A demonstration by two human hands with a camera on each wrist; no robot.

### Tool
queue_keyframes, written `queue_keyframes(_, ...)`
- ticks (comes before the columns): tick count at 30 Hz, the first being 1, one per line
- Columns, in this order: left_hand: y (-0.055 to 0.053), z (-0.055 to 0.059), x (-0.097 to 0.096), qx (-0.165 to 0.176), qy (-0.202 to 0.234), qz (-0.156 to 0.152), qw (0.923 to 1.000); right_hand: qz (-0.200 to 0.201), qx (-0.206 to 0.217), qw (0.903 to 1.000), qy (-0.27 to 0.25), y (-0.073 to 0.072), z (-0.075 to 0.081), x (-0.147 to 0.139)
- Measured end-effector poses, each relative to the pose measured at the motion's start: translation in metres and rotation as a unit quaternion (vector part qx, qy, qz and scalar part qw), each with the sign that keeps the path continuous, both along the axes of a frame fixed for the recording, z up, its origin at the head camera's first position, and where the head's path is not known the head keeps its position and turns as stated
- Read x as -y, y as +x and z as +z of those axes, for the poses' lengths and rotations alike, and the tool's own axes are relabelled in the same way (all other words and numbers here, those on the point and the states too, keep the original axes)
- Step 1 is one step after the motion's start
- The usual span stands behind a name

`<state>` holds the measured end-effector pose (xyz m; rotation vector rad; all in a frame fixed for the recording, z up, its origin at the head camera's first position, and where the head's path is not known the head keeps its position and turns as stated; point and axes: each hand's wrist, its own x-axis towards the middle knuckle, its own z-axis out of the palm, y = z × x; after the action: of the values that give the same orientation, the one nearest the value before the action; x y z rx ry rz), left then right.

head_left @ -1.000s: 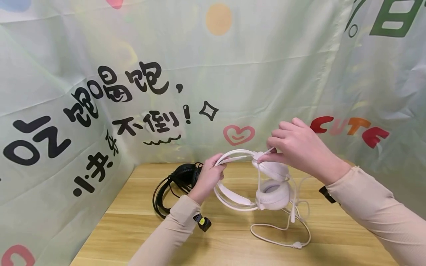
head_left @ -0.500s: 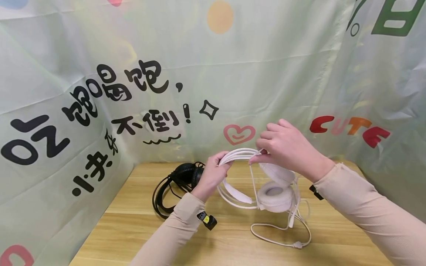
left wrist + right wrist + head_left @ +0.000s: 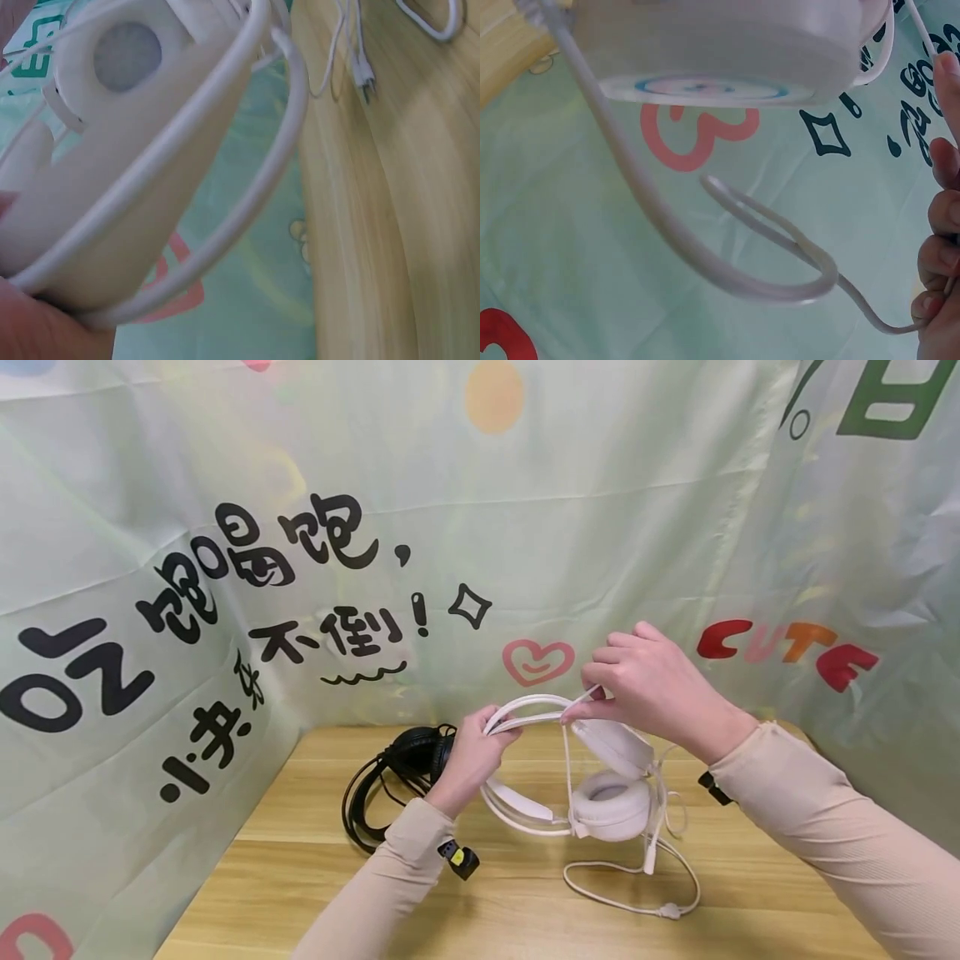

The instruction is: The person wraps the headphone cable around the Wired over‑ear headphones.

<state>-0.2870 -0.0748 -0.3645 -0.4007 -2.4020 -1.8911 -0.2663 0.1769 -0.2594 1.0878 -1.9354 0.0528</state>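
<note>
White over-ear headphones [image 3: 611, 810] are held up on their side above the table, ear cups to the right. My left hand [image 3: 472, 756] grips the headband; in the left wrist view, two white tubes arc past the inner strap [image 3: 112, 165] from my fingers. My right hand [image 3: 660, 685] pinches the white cable [image 3: 567, 760] beside the upper ear cup. That strand drops from my fingertips to the lower cup. In the right wrist view, my curled right-hand fingers [image 3: 943, 214] also enclose cable, and a loose loop of cable [image 3: 727, 281] hangs by the ear cup.
Black headphones [image 3: 412, 752] lie on the wooden table [image 3: 525, 902], behind my left forearm. More white cable [image 3: 667, 910] trails in a loop on the tabletop at front right. A printed cloth backdrop [image 3: 600, 527] stands close behind and at the left.
My right hand has shifted a little left along the headband with the pinched cable. My left hand moved slightly right and back, keeping its grip; the headphones tilted slightly.
</note>
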Motion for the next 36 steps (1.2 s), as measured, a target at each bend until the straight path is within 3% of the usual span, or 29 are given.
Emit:
queue_keyframes(4,-0.001,-0.002,0.006,0.042,0.032,-0.074,0.9959,-0.011,0.028,0.9995,-0.004,0.000,0.000,-0.001)
queue_keyframes(11,0.000,0.000,0.016,0.064,0.044,-0.165,0.9832,-0.042,0.059,0.9973,-0.002,0.000,0.001,-0.006)
queue_keyframes(17,-0.001,0.002,0.021,0.085,0.061,-0.226,0.9686,-0.058,0.095,0.9938,0.009,0.003,0.005,-0.010)
queue_keyframes(24,0.002,0.002,0.026,0.103,0.073,-0.270,0.9544,-0.039,0.142,0.9887,0.027,0.005,0.007,-0.010)
queue_keyframes(30,0.005,0.002,0.027,0.117,0.097,-0.304,0.9404,-0.016,0.241,0.9701,0.024,0.005,0.006,-0.015)
queue_keyframes(36,0.007,0.002,0.028,0.125,0.131,-0.339,0.9231,0.039,0.317,0.9477,0.002,-0.001,-0.001,-0.019)
